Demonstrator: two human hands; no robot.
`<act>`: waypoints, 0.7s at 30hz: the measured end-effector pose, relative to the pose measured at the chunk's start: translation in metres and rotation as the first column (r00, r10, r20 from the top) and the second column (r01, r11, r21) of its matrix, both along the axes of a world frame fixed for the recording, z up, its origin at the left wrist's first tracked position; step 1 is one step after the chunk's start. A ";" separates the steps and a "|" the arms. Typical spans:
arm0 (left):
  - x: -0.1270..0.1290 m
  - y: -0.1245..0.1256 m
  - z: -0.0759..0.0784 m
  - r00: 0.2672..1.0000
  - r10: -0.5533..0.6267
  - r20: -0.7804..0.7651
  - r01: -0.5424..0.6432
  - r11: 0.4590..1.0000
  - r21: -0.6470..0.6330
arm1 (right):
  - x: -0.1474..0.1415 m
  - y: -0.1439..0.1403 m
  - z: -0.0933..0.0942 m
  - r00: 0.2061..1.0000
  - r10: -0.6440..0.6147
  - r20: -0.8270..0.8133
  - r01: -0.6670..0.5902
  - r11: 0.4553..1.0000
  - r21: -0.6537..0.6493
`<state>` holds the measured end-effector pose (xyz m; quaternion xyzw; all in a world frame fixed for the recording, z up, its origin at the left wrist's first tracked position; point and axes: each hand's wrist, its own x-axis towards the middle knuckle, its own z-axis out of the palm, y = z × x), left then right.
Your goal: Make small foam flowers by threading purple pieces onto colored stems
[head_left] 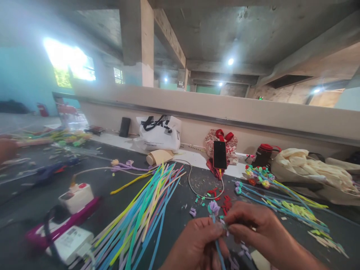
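My left hand (198,238) grips the blue stem of a pipe-cleaner flower (214,208) between thumb and fingers, its lilac head pointing up. Close beside it, my right hand (255,225) is closed in a pinch at the stem, just below the head. A small pale lilac piece (224,224) shows at those fingertips, partly hidden. Another lilac piece (192,212) lies on the dark table left of the flower. Red cut bits (226,204) are scattered behind my hands. More lilac pieces lie below my right hand, partly covered.
Long coloured pipe cleaners (140,217) spread across the left middle. A purple power strip (33,234) with chargers sits at the left. Finished flowers (258,175) and blue stems lie right. A phone (219,154) on a cable leans at the back, near a white bag (160,135).
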<state>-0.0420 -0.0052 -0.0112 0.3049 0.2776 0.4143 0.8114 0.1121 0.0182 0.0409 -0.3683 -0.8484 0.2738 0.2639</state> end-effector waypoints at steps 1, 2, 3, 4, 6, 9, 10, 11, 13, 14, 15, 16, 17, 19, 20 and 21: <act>0.000 0.000 -0.001 1.000 0.006 -0.003 -0.006 1.000 0.000 | 0.001 0.000 0.000 1.000 0.001 0.031 -0.003 0.998 0.066; 0.001 0.001 -0.001 1.000 0.011 -0.005 -0.011 1.000 0.000 | 0.002 0.000 -0.001 0.998 0.006 0.062 -0.013 0.993 0.118; 0.001 0.001 -0.002 1.000 0.009 -0.012 -0.009 1.000 -0.001 | 0.003 0.000 -0.002 0.996 0.014 0.088 -0.028 0.986 0.162; 0.001 0.002 -0.003 1.000 -0.001 -0.025 0.001 1.000 -0.002 | 0.004 0.000 -0.003 0.994 0.020 0.108 -0.041 0.979 0.198; 0.000 0.003 -0.004 0.998 -0.023 -0.057 0.023 1.000 0.002 | 0.006 0.001 -0.003 0.990 0.029 0.140 -0.063 0.969 0.240; -0.001 0.003 -0.005 0.991 -0.062 -0.115 0.062 0.998 -0.005 | 0.010 0.003 0.004 0.988 0.034 0.151 -0.066 0.974 0.216; -0.002 0.002 -0.005 0.988 -0.076 -0.133 0.076 0.997 -0.004 | 0.011 0.005 0.008 0.988 0.039 0.151 -0.068 0.979 0.194; -0.002 0.002 -0.005 0.984 -0.091 -0.152 0.092 0.996 -0.002 | 0.012 0.006 0.012 0.987 0.050 0.152 -0.076 0.982 0.173; -0.002 0.001 -0.004 0.973 -0.117 -0.199 0.121 0.993 0.010 | 0.014 0.010 0.020 0.983 0.086 0.161 -0.109 0.984 0.142; -0.002 0.001 -0.004 0.966 -0.130 -0.225 0.137 0.990 0.017 | 0.014 0.012 0.023 0.979 0.112 0.172 -0.135 0.982 0.132; -0.002 0.000 -0.002 0.957 -0.146 -0.251 0.155 0.988 0.018 | 0.014 0.014 0.025 0.973 0.140 0.184 -0.165 0.978 0.128; -0.002 -0.001 -0.001 0.952 -0.138 -0.274 0.149 0.989 0.020 | 0.014 0.016 0.027 0.966 0.170 0.197 -0.196 0.973 0.125; -0.001 -0.002 0.001 0.947 -0.134 -0.293 0.145 0.989 0.016 | 0.013 0.018 0.028 0.957 0.198 0.211 -0.226 0.966 0.122; 0.000 -0.005 0.006 0.934 -0.135 -0.330 0.146 0.989 0.007 | 0.011 0.020 0.029 0.940 0.246 0.236 -0.277 0.955 0.110; 0.000 -0.007 0.008 0.925 -0.145 -0.351 0.155 0.988 0.001 | 0.011 0.021 0.029 0.933 0.261 0.247 -0.293 0.951 0.103; 0.001 -0.009 0.010 0.917 -0.147 -0.372 0.161 0.987 0.006 | 0.010 0.022 0.029 0.927 0.274 0.255 -0.306 0.947 0.096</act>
